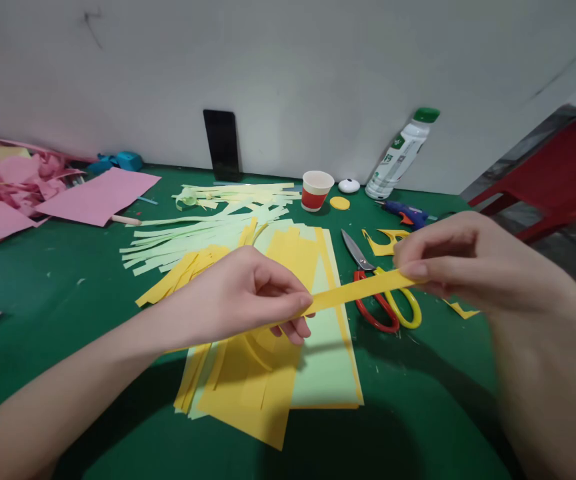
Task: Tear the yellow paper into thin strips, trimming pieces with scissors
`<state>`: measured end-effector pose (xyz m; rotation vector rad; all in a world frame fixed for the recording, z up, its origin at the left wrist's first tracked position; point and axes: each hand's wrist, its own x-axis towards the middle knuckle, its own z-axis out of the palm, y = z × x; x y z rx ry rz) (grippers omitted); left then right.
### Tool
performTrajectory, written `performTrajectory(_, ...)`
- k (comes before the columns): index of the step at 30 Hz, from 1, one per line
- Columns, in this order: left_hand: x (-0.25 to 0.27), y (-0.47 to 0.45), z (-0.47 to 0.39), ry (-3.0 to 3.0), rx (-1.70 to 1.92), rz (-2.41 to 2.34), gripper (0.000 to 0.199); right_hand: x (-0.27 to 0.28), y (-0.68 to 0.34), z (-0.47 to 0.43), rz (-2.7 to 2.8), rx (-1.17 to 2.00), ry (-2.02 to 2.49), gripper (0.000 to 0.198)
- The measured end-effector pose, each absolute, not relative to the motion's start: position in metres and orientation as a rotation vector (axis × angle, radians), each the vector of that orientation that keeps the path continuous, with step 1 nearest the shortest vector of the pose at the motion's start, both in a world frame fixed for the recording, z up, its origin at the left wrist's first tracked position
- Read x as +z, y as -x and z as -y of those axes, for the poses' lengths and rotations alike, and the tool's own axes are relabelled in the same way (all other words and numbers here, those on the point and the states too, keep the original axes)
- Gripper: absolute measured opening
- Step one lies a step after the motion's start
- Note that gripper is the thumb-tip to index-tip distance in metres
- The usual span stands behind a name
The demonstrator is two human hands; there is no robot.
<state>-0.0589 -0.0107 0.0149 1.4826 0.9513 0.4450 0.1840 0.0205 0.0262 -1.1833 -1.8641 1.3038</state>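
Stretched between my two hands is a yellow paper strip (353, 291), held above the table. My left hand (253, 293) pinches it between thumb and fingers, and part of the strip trails back under that wrist. The strip's other end is pinched by my right hand (458, 263). Below lies a stack of pale green paper (325, 373) with yellow sheets and cut yellow strips (188, 273) on it. Scissors (388, 307) with one red and one yellow handle lie under the strip, blades partly apart.
Pale green strips (168, 240) spread behind the stack. A paper cup (317, 190), a yellow disc (339, 203), a leaning bottle (403, 153), a glue gun (405, 215) and a phone (222, 145) stand or lie along the wall. Pink paper (101, 195) is at left, a red chair (558, 173) at right.
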Motion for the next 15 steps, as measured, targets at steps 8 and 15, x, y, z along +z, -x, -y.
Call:
performTrajectory(8, 0.018, 0.058, 0.012, -1.456, 0.480, -0.973, 0.018, 0.027, -0.202, -0.027, 1.757, 1.241, 1.219, 0.019)
performTrajectory(15, 0.023, 0.055, 0.016, -1.479, 0.496, -0.979, 0.016, 0.024, -0.202, -0.029, 1.687, 1.322, 1.132, 0.019)
